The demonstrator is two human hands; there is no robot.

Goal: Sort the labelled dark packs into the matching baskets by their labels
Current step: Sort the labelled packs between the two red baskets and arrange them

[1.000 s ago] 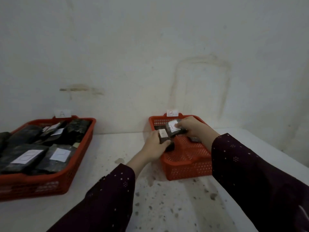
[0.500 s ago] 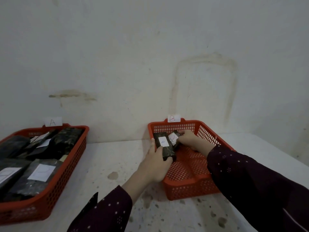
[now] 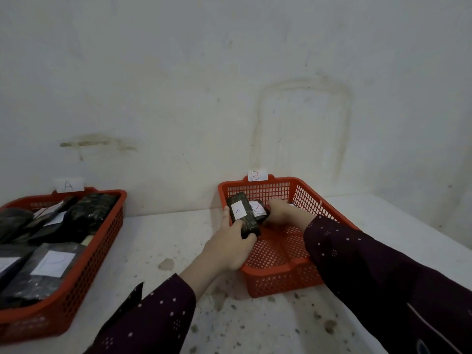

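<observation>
My left hand (image 3: 229,247) gripped a pack (image 3: 242,215) by its near end, over the left wall of the B basket (image 3: 281,282). Beside it, inside the basket, my right hand (image 3: 279,213) held a second pack (image 3: 259,209).

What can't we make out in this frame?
Head view:
- Orange plastic mesh basket tagged A: left side cut off by frame edge.
- Its nearest dark wrapped pack: white label's writing too faint to read.
- Right hand: grip on the dark wrapped pack labelled B hidden by its own back.
- Orange plastic mesh basket tagged B: right floor covered by the dark dotted sleeve.
</observation>
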